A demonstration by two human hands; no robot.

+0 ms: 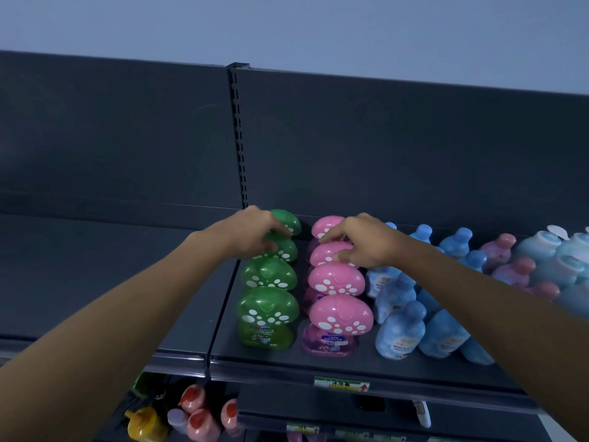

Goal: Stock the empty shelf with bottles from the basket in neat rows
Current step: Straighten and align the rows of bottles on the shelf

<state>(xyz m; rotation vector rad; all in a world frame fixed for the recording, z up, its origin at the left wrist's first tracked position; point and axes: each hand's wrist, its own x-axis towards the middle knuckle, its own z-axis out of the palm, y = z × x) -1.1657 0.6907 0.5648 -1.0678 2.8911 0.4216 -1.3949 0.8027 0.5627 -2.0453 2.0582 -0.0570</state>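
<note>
Here, dark shelf (366, 362) holds bottle rows (336, 279) beneath pale wall (287, 23)

Pale wall (287, 23); light seemingly dim, bluish.

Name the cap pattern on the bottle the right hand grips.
Pink cap with white spots; head view shows it best.

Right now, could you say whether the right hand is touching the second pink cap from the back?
Touching: in the head view, the right hand pinches that pink cap between thumb and fingers.
</note>
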